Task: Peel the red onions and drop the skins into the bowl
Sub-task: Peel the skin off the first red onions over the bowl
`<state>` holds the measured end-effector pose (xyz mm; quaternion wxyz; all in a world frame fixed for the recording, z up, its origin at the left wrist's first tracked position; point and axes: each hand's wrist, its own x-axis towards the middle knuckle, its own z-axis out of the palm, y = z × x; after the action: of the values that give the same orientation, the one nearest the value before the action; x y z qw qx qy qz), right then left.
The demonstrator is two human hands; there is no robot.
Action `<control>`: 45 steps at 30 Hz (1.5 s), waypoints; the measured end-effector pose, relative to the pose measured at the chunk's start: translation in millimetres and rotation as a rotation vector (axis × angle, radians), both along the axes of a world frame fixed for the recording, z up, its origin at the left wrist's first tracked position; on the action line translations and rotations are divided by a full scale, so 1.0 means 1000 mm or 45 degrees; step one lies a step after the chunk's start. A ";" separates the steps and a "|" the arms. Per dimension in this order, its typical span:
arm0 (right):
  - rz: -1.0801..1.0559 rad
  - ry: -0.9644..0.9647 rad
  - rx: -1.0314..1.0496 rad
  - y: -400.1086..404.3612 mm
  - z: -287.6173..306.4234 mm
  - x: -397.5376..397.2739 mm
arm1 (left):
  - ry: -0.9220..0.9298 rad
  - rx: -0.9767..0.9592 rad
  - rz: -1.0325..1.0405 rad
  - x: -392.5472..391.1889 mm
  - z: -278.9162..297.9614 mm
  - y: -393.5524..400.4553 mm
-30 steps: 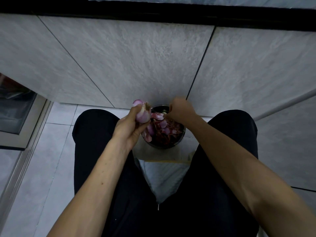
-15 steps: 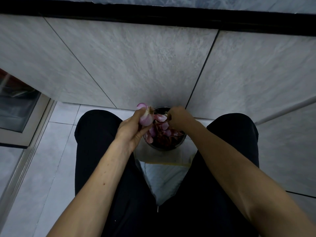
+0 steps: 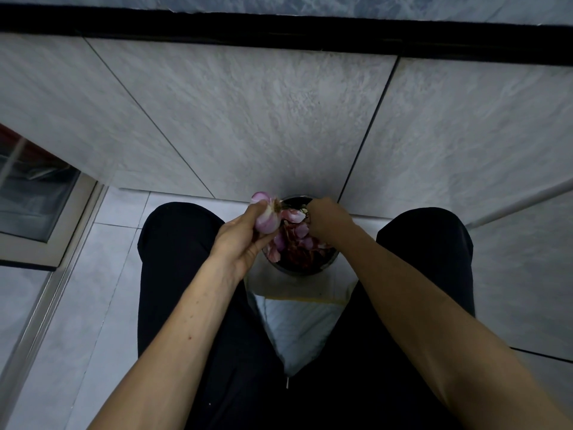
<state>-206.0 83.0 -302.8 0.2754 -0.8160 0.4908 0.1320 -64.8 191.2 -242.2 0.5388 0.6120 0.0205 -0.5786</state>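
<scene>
Red onion (image 3: 267, 218) gripped in left hand (image 3: 240, 240), beside bowl (image 3: 328, 264) rim

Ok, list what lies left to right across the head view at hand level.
Glass-fronted cabinet → left knee → left hand gripping the onion → bowl of skins → right hand, fingers curled over the bowl → right knee.

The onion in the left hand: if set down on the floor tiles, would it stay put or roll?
Probably roll: the onion looks rounded and mostly peeled, so likely smooth and a bit slippery. The left hand wraps it fully, suggesting it is firm and light enough for one hand.
</scene>
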 end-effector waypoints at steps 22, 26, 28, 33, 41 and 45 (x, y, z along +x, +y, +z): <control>-0.034 -0.947 -0.282 0.002 0.232 0.029 | -0.816 -0.474 0.006 0.077 0.143 -0.008; -0.051 -0.953 -0.448 -0.011 0.277 0.044 | -1.062 -0.545 0.033 0.100 0.182 -0.035; -0.058 -0.955 -0.498 -0.018 0.295 0.050 | -1.197 -0.593 0.134 0.114 0.199 -0.054; -0.102 -0.974 -0.694 -0.039 0.332 0.065 | -1.628 -0.573 0.194 0.145 0.236 -0.107; -0.489 -0.956 -0.871 -0.089 0.355 0.079 | -1.698 -0.419 -0.019 0.166 0.247 -0.163; -0.809 -0.991 -0.720 -0.121 0.358 0.089 | -1.609 -0.447 -0.054 0.169 0.251 -0.164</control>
<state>-116.6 -38.3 55.1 0.2329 -0.6590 0.5904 -0.4036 104.0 26.9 9.0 0.5273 0.7373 -0.4069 -0.1129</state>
